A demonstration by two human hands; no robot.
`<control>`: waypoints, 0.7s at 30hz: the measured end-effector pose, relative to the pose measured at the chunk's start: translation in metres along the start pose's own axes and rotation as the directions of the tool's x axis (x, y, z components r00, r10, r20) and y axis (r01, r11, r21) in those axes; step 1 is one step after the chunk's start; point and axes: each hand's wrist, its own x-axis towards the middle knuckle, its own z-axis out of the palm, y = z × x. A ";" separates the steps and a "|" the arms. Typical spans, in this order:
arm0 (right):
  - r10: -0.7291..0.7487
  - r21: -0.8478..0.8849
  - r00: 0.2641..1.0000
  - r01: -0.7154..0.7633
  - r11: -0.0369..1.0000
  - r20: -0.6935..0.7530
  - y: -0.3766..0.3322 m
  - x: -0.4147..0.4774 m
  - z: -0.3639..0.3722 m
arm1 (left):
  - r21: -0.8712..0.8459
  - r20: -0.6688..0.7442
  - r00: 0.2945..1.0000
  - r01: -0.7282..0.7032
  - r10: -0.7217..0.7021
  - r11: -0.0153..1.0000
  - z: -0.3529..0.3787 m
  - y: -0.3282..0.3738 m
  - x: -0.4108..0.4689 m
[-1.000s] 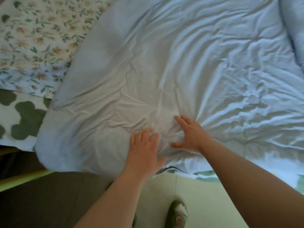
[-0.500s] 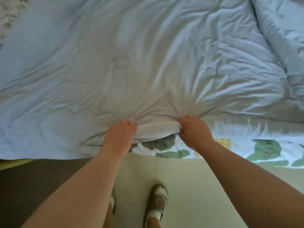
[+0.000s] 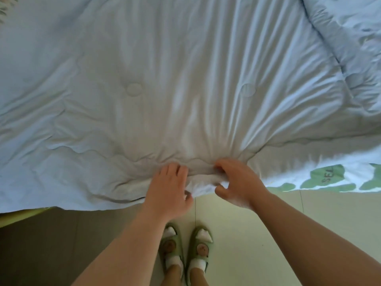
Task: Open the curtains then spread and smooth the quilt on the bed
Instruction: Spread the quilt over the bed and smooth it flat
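A pale blue quilt point(image 3: 165, 69) covers nearly the whole bed, its near edge hanging over the side toward me. My left hand point(image 3: 169, 188) and my right hand point(image 3: 237, 182) both grip that near edge, close together, with the fabric bunched between them. Creases fan out from my hands across the quilt. A thicker folded part of the quilt point(image 3: 350, 48) lies at the upper right. No curtains are in view.
A white sheet with green blobs point(image 3: 334, 176) shows under the quilt at the right. The yellow bed frame point(image 3: 20, 215) peeks out at lower left. My feet in green slippers point(image 3: 185, 248) stand on the pale floor close to the bed.
My hands went from pressing flat on the quilt to gripping its near edge. The edge now hangs lower over the side, hiding the sheet between my hands. The floral sheet has left the view.
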 end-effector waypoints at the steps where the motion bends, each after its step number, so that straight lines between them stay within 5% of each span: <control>1: -0.023 -0.027 0.999 0.022 0.999 -0.025 0.007 -0.004 0.001 | -0.022 -0.033 0.997 -0.068 0.067 0.997 0.003 0.010 0.002; 7: -0.026 -0.446 0.999 0.012 0.895 -0.026 0.047 -0.020 -0.005 | -0.009 -0.022 0.985 -0.170 0.169 0.985 0.010 0.057 0.018; 9: 0.010 -0.481 0.986 -0.090 0.872 -0.166 0.067 -0.020 -0.012 | 0.015 -0.046 0.982 -0.183 0.183 0.983 0.011 0.065 0.027; 11: 0.055 -0.455 0.936 -0.219 0.863 -0.348 0.087 -0.019 -0.022 | 0.040 -0.071 0.976 -0.202 0.205 0.978 0.012 0.072 0.037; 14: 0.197 -0.397 0.877 -0.386 0.833 -0.438 0.109 -0.021 -0.046 | 0.072 -0.102 0.966 -0.230 0.237 0.970 0.016 0.088 0.051; 18: 0.409 -0.096 0.867 -0.450 0.888 -0.285 0.120 -0.015 -0.068 | 0.049 -0.184 0.955 -0.228 0.233 0.972 0.016 0.109 0.070; 21: 0.423 -0.011 0.882 -0.434 0.901 -0.210 0.132 -0.012 -0.079 | 0.018 -0.319 0.895 -0.323 0.311 0.946 0.017 0.131 0.083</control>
